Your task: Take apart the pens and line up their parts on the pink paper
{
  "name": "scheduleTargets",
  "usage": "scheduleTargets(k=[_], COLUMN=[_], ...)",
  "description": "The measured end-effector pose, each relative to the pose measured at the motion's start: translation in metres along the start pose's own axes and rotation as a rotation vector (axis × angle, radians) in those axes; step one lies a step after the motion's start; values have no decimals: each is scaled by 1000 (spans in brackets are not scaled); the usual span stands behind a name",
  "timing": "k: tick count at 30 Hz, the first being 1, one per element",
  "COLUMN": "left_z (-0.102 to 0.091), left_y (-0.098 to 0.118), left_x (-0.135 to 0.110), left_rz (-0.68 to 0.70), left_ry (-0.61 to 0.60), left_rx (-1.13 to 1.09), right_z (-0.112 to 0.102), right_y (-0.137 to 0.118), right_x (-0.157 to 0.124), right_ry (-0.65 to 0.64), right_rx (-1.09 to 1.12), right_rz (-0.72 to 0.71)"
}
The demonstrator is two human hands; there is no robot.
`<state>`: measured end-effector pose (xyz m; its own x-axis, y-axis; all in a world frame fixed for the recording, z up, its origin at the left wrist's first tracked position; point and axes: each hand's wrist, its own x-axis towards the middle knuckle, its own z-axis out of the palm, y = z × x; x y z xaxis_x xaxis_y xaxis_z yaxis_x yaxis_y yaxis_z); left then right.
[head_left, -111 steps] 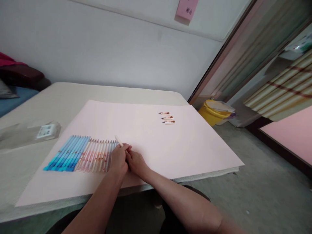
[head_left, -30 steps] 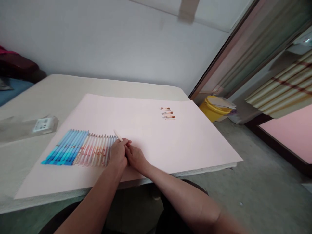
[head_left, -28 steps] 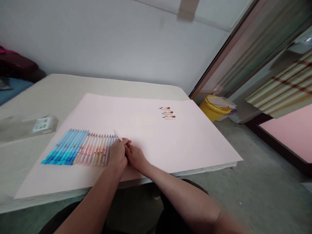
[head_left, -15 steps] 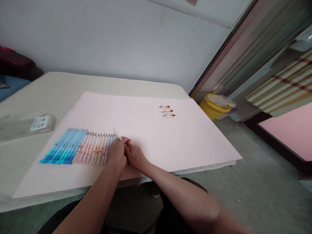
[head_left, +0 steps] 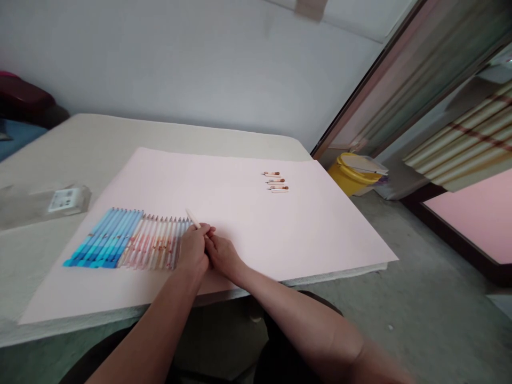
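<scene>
Left hand (head_left: 193, 250) clenched round a cream pen (head_left: 193, 218), its far end poking up & away past the knuckles, over the near-middle of the pink sheet (head_left: 248, 224). Right hand (head_left: 222, 257) pressed vs the left, fingers curled in at the pen's near end. Grip itself is hidden, so can't tell if it's pinching the pen or just resting there.

Just left of the hands: row of pens (head_left: 124, 240) lying side by side on the sheet, blue ones at left, pink/clear ones at right, the last one right by the left hand. Well apart, far right of the sheet: a few small pen parts (head_left: 276, 181), lined up. Clear packet (head_left: 52, 201) on the bare worktop (head_left: 80, 144) at left; yellow bucket (head_left: 350, 176) on the floor beyond.

Pen prob. v. light, stiff, smooth plastic, so apt to slip or roll. Best held mid-barrel w/ a gentle pinch, not by the tip end, likely the fragile bit.
</scene>
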<state>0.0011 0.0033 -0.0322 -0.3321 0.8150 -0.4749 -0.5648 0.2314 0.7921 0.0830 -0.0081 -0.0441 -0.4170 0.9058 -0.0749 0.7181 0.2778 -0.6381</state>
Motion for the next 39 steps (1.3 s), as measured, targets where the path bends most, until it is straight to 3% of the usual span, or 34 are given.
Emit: scheduleTargets(k=[6, 39], left_z=[0, -1], left_y=[1, 2], left_x=[0, 1], left_rz=[-3, 3], left_ry=[-6, -3], left_rx=[18, 46], right_z=[-2, -1], right_y=[-3, -2], right_x=[0, -1], right_ry=[4, 10], right_rx=[67, 39], right_rz=[68, -2])
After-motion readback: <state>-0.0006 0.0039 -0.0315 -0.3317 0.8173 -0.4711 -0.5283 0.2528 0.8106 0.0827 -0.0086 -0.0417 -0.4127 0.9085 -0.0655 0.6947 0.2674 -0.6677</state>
